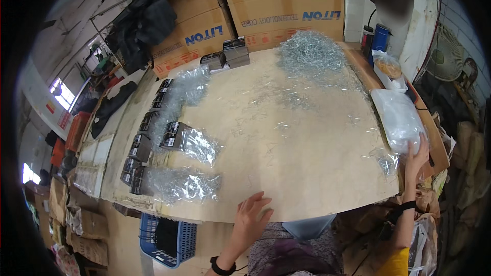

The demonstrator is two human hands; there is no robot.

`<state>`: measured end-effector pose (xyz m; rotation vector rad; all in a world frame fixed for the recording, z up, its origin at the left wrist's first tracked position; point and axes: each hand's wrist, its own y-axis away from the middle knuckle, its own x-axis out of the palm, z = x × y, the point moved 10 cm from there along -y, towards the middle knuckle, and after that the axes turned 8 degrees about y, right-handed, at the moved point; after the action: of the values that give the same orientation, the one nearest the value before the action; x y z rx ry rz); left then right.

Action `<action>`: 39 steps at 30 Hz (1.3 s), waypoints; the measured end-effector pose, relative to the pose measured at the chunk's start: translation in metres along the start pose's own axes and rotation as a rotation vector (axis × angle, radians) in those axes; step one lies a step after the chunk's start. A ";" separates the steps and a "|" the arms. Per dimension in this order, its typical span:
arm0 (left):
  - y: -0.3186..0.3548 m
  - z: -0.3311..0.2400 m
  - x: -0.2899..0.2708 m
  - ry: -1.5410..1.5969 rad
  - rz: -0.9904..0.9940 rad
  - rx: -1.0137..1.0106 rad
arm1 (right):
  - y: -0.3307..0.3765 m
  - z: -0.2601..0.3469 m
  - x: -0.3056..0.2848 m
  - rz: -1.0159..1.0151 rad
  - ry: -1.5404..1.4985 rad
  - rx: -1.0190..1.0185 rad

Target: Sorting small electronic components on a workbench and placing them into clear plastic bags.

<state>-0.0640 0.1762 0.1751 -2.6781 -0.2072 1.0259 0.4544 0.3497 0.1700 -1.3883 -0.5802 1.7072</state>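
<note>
My left hand hovers at the front edge of the worktable, fingers apart and holding nothing. On the right, my right hand reaches out to a stack of clear plastic bags. Its fingers stretch over the near corner of the stack, and I see no bag lifted. At the far side lies a heap of thin, shiny metal pieces, with loose ones scattered toward the middle. Clear, glinting bundles lie on the left, beside dark small packs standing in a row.
Large cardboard boxes stand behind the table. A blue basket is on the floor at front left. On the right are a blue canister, a bag of orange-brown stuff and a fan. A pale blue container sits at my lap.
</note>
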 end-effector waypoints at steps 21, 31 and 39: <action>0.021 -0.008 0.021 0.094 -0.161 0.037 | 0.038 -0.004 -0.093 -0.280 -0.525 0.062; 0.044 -0.028 0.109 1.090 0.297 -0.479 | 0.206 0.226 -0.097 1.014 -1.080 0.322; 0.057 0.003 0.113 0.965 0.332 -0.560 | 0.206 0.232 -0.096 1.080 -1.128 0.296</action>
<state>0.0195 0.1480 0.0842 -3.4235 0.1824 -0.4321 0.1727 0.1941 0.1281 -0.3289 -0.0516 3.2847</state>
